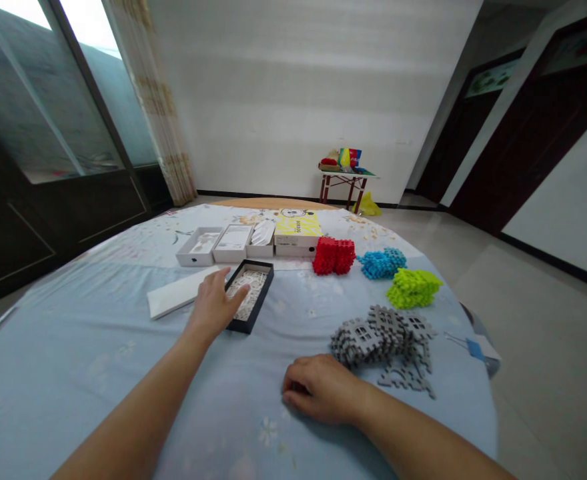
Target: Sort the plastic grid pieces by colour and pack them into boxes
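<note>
My left hand [214,301] reaches over the left side of a shallow black-rimmed box [259,300], thumb and fingers apart. The thumb lies across the box's patterned inside; whether it touches is hard to tell. Partly behind that hand, a long white box lid [176,295] lies at a slant. My right hand [321,388] rests on the cloth with its fingers curled in, and nothing shows in them. Just beyond it sits a heap of grey interlocking plastic pieces [368,337], some with window cut-outs.
Three open white boxes [232,241] stand in a row behind, beside a yellow-and-white box [298,230]. Stacks of red pieces [333,256], blue pieces [382,263] and lime-green pieces [413,288] lie at right. A pale blue cloth [98,340] covers the round table.
</note>
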Tool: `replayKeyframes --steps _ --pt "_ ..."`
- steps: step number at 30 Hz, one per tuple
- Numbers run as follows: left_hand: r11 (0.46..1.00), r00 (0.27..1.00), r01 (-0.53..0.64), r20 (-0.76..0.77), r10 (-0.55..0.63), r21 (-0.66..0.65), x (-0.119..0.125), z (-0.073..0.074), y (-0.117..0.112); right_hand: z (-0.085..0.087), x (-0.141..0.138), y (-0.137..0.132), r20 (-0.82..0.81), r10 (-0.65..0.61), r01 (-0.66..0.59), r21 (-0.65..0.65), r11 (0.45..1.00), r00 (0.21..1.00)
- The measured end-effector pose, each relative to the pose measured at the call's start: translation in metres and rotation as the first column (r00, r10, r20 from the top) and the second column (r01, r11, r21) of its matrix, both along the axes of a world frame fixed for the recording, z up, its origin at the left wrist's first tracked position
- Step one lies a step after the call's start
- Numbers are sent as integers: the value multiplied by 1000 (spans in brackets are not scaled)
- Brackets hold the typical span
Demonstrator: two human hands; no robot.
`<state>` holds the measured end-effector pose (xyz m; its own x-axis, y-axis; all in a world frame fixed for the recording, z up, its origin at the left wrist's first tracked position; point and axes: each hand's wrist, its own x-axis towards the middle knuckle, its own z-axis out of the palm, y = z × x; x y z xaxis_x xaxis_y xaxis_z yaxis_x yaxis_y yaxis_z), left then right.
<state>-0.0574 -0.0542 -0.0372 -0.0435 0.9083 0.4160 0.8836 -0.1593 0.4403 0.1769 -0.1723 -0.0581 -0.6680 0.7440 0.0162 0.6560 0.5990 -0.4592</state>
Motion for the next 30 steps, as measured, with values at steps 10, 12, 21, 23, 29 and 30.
replayKeyframes --steps 10,12,21,23,29,30 --pt "973 986 -98 -154 66 -209 10 -12 -31 -4 -2 0 -42 -25 25 -5 1000 999" --pt "971 989 -66 -148 32 -228 6 -10 -30 -3 -3 0 -48 -36 35 -8 999 998" --pt "843 897 428 35 -442 -325 -22 15 -42 6 -9 -5 -103 -35 30 -49 998 994" --pt "809 879 461 66 -472 -365 -29 16 -43 14 -11 -8 -141 -2 -5 -43 999 990" --pt "759 840 523 82 -536 -388 -48 11 -35 47 -31 3 -337 -3 62 166 984 941" --pt "761 841 520 78 -535 -387 -50 10 -33 50 -38 10 -363 -10 89 203 975 932"
